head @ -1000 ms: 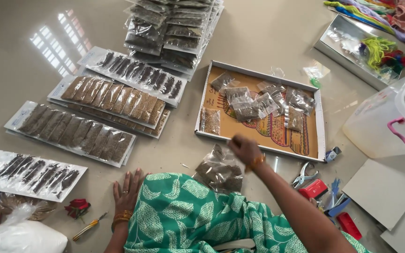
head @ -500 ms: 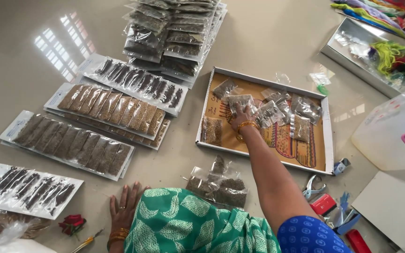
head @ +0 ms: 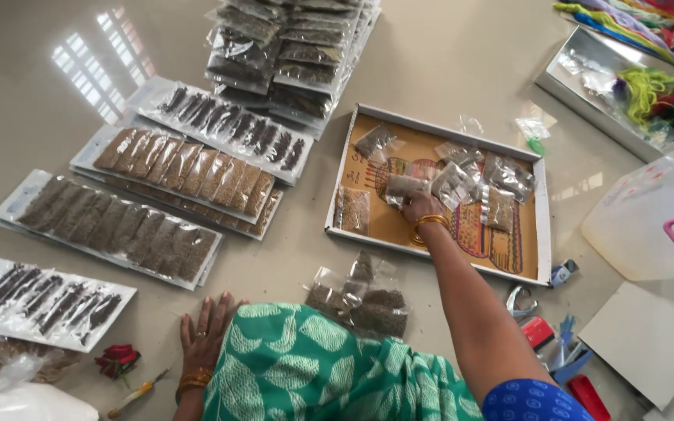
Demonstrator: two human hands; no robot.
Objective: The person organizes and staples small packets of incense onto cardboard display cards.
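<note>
Here, seated on the floor, I reach my right hand into the shallow tray, fingers pinching a small clear seed packet near its middle, while my left hand rests spread flat well behind; lifting it out cleanly likely comes next.

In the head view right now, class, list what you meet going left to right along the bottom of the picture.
White plastic bag → red flower → left hand flat on the floor → pile of small seed packets → red tools → white card.
</note>
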